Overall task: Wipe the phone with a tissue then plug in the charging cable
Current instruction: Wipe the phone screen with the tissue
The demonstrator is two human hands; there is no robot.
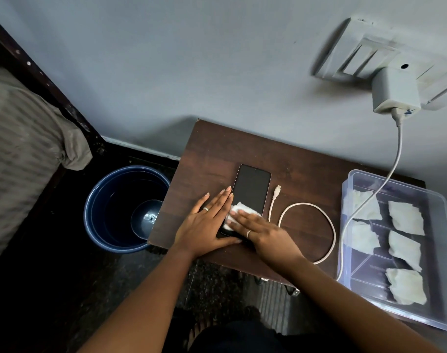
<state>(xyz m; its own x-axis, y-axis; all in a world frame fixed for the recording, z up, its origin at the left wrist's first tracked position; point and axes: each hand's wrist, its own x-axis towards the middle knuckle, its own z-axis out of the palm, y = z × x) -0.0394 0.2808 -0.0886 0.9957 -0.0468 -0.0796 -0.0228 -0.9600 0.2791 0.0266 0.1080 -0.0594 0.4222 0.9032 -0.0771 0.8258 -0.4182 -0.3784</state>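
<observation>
The right hand (263, 233) lies flat, fingers straight, pressing a white tissue (239, 212) onto the lower part of the phone (251, 187). The left hand (207, 222) rests flat with straight fingers against the phone's left edge, holding nothing. The phone lies face up on the brown counter (217, 149). The charging cable (306, 225) loops just right of the phone, its plug unconnected. A clear box (395, 182) of tissues stands at the far right.
</observation>
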